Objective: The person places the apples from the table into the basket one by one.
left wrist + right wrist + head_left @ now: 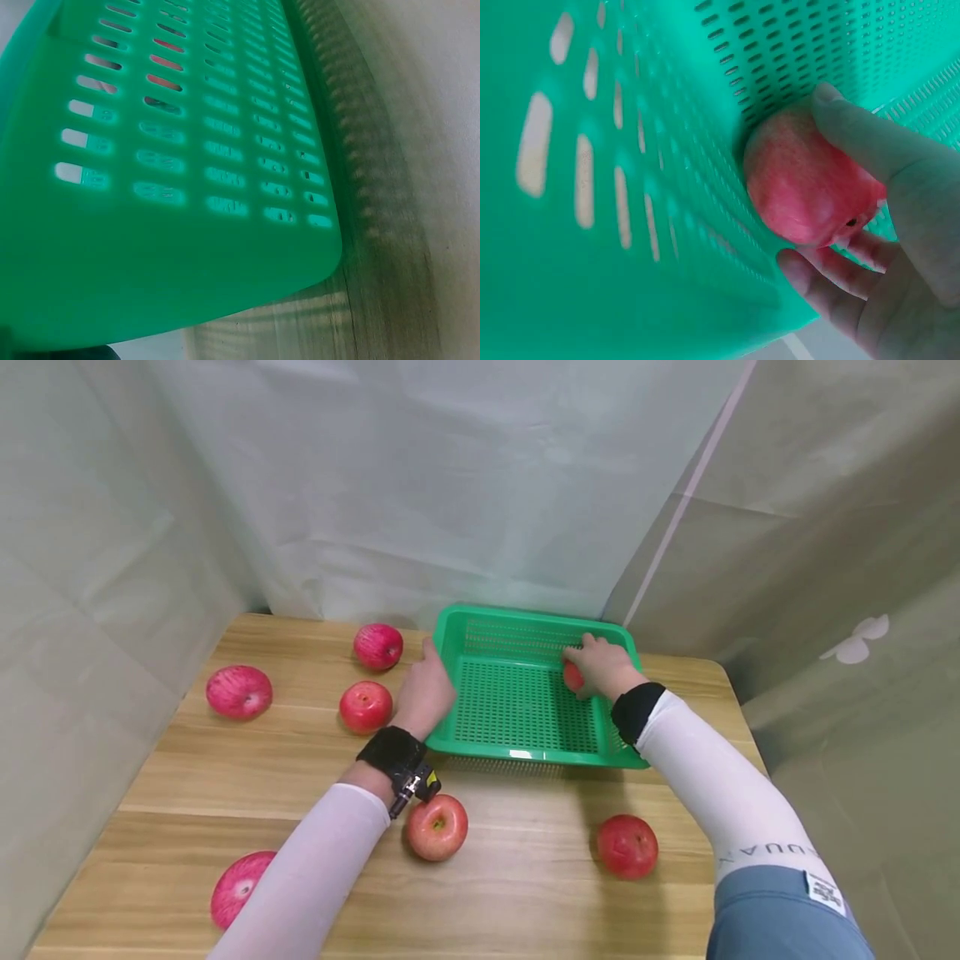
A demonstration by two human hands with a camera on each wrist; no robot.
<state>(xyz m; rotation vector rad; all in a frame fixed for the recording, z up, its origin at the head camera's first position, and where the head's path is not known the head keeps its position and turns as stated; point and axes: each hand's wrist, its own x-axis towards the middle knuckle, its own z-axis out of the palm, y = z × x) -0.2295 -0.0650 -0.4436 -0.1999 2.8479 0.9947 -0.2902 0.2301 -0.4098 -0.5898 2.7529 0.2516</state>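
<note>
A green plastic basket (525, 752) with slotted walls stands at the back of the table. My left hand (427, 695) grips its left rim; in the left wrist view the perforated basket wall (187, 255) fills most of the picture and the fingers are hidden. Inside the basket, at the back right corner, my right hand (604, 668) holds a red apple (573, 676). Seen from the right wrist, the thumb lies along the top of this apple (802, 180) and the fingers curl under it, close against the basket's walls.
Left of the basket lie three apples: one at the back (378, 647), one beside my hand (366, 707), one farther left (239, 692). Another apple (438, 827) sits by my left wrist, one (242, 887) is partly behind my sleeve, and one (627, 847) lies front right. Pale sheeting hangs behind the table.
</note>
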